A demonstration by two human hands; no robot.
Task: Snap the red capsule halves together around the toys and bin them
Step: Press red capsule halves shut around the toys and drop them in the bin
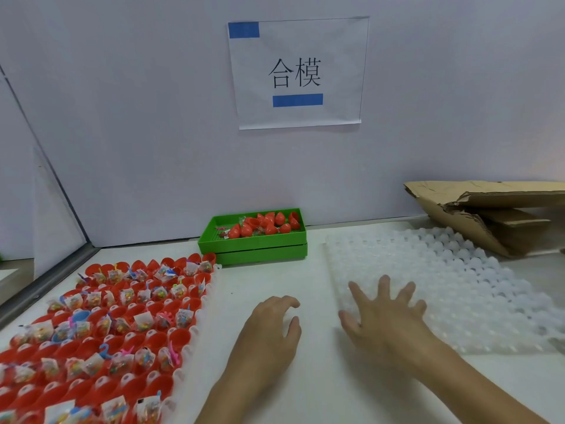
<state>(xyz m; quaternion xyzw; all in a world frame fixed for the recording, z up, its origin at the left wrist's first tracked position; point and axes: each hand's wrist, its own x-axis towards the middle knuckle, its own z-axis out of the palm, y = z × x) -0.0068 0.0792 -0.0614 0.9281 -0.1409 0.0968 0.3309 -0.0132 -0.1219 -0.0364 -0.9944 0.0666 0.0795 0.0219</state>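
Your right hand point(386, 313) lay flat with fingers spread wide on the near left part of the white moulded tray point(452, 289), gripping nothing. Your left hand point(270, 327) hovered over the bare table point(275, 393) between the two trays, fingers loosely curled and empty.

The task parts were located as follows. The red capsule halves point(128, 319) stood open-side up in a holder tray on your left, most of them already loaded with bagged toys point(143, 324). The green bin point(253, 244) sat against the back wall, between and beyond the trays, and held several closed red capsules point(269, 223) plus at least one open half.

The white tray appeared empty of red parts; whether its translucent domes were spare caps could not be determined.

The step in hand appeared to be positioning the white tray. For good execution, you were advised to:

1. Keep the palm flat, so the thin tray slid without buckling.
2. Stop it clear of the red tray, leaving working space in front of you.
3. Leave the path to the bin unobstructed.

A torn cardboard box point(489, 215) rested on the tray's far right corner and could have snagged it.
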